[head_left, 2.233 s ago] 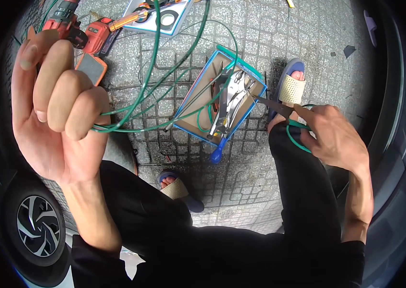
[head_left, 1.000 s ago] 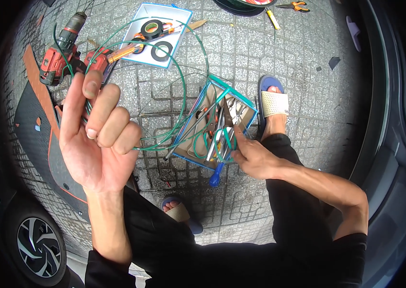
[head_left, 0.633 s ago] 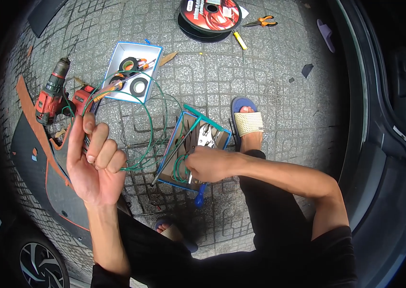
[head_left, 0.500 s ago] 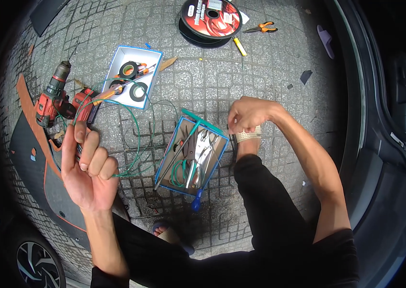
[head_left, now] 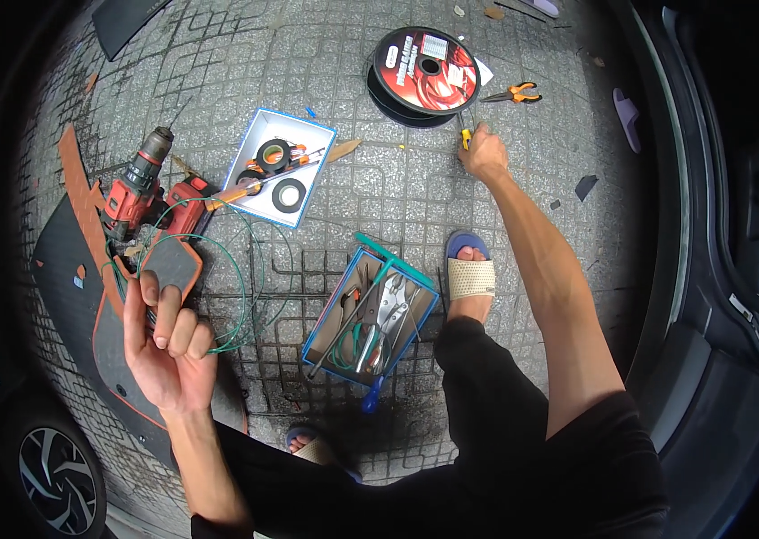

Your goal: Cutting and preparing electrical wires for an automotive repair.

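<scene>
Thin green wire (head_left: 243,296) loops out from my left hand (head_left: 168,346), which is raised at the left with its fingers curled closed on it. My right hand (head_left: 485,154) reaches far forward to the ground, its fingers closed around a small yellow-handled tool (head_left: 467,138). Most of that tool is hidden by the hand. Just beyond it lies a black cable spool (head_left: 411,76) with a red printed label. To the right of the spool are orange-handled pliers (head_left: 514,93).
A blue-edged tool box (head_left: 318,346) holds pliers, with a teal T-handle tool across it. A white box (head_left: 249,135) holds tape rolls and a screwdriver (head_left: 240,193). A red drill (head_left: 132,193) lies at left. A car door sill (head_left: 680,171) borders the right.
My right hand has moved from beside my right foot forward to the yellow-handled tool and closed on it. My left hand keeps the green wire. The view has shifted slightly.
</scene>
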Motion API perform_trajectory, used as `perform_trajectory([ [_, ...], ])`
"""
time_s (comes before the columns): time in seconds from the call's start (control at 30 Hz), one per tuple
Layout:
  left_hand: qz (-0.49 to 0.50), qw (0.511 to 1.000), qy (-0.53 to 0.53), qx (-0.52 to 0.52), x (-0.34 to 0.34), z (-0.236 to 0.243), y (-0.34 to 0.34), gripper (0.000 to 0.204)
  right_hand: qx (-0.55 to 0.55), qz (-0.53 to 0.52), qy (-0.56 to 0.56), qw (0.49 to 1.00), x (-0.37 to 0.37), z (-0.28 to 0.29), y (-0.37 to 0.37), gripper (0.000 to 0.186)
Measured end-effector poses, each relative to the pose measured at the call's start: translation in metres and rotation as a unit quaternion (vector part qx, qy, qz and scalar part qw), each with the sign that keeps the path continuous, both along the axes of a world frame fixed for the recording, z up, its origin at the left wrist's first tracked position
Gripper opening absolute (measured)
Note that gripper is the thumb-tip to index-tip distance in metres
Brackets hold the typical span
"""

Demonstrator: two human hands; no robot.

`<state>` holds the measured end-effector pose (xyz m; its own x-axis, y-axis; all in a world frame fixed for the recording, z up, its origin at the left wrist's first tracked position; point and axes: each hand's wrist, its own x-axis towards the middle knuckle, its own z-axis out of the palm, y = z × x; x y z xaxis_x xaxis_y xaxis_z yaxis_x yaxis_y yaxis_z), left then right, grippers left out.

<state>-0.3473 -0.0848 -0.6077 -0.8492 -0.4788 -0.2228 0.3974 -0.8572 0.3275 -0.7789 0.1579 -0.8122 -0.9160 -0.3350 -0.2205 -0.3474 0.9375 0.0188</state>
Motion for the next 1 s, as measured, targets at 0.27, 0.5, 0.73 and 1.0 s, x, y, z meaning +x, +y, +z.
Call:
perform_trajectory([
  [0.27, -0.057, 0.997, 0.029, 0.034, 0.003, 0.006, -0.001, 0.03, -0.297, -0.157, -0.56, 0.758, 0.083, 0.095, 0.098, 0.029],
  [0.5, -0.135, 0.984, 0.069, 0.093, -0.019, -0.007, 0.022, 0.034, -0.138, -0.101, -0.836, 0.522, 0.227, 0.158, 0.132, 0.027],
  [0.73, -0.153, 0.982, 0.08, 0.07, -0.023, -0.011, 0.021, 0.034, -0.063, -0.059, -0.882, 0.464, 0.267, 0.105, 0.128, 0.028],
  [1.0, -0.097, 0.99, 0.051, 0.083, -0.038, -0.023, 0.023, 0.034, -0.124, -0.032, -0.754, 0.644, 0.232, 0.094, 0.095, 0.038],
])
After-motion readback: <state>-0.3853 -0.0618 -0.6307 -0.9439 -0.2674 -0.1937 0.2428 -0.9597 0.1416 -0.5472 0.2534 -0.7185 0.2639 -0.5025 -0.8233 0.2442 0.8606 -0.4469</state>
